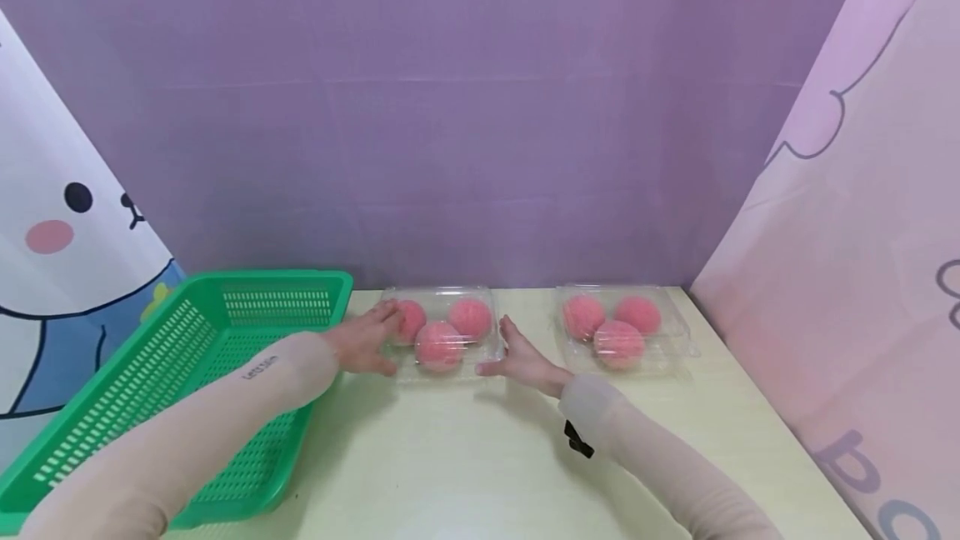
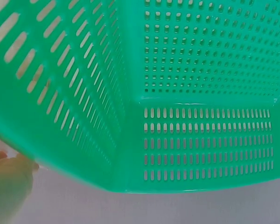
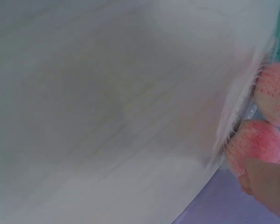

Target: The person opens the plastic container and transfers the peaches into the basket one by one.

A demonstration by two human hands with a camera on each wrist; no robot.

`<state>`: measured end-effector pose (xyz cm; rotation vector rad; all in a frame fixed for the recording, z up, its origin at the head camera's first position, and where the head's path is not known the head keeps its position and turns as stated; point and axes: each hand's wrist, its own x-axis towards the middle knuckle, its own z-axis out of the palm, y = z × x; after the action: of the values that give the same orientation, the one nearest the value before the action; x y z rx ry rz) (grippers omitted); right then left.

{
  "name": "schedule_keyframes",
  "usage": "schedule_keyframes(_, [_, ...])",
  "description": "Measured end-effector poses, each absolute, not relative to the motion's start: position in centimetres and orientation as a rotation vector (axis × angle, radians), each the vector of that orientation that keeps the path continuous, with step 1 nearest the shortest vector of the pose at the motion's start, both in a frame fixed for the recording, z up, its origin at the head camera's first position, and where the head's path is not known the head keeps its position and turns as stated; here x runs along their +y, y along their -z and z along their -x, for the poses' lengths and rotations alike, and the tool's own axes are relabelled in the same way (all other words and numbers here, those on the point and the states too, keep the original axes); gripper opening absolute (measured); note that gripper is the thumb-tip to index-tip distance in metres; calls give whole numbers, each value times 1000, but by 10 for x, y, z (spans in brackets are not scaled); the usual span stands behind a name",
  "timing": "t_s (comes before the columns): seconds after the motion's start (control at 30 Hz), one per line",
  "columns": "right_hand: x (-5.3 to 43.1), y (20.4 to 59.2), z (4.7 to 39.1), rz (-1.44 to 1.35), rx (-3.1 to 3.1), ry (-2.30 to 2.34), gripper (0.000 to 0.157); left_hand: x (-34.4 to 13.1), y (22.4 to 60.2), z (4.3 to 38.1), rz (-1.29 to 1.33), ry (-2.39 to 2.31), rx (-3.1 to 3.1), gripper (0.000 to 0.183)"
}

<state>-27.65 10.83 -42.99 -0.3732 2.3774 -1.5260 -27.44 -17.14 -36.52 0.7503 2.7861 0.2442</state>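
A clear plastic box [image 1: 438, 305] with three pink peaches [image 1: 439, 347] sits near the back of the table, between both hands. My left hand [image 1: 367, 342] is at its left side, fingers stretched toward the leftmost peach and overlapping the box's edge. At the right side, my right hand [image 1: 522, 359] has thumb and fingers spread apart, fingertips right at the box wall. Part of the left hand [image 2: 9, 175] shows past the basket rim in the left wrist view. In the right wrist view, the right hand [image 3: 268, 184] overlaps a peach [image 3: 256, 142] in the box.
Further right, a second clear box [image 1: 671, 344] also contains three pink peaches. A green perforated basket [image 1: 341, 290] stands on the left, under the left forearm. The pale wooden table [image 1: 420, 457] ends at a purple cloth [image 1: 480, 148] behind and a printed cloth on the right.
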Motion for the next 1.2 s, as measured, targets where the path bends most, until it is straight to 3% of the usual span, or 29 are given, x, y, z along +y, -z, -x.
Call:
schedule_keyframes(0.6, [101,438,277,285,2283,1613,100,-169,365,277,-769,-109,2770,88])
schedule_keyframes(1.2, [99,437,276,255,2225,1621,98,-167,372,280,-968,446,2771,69])
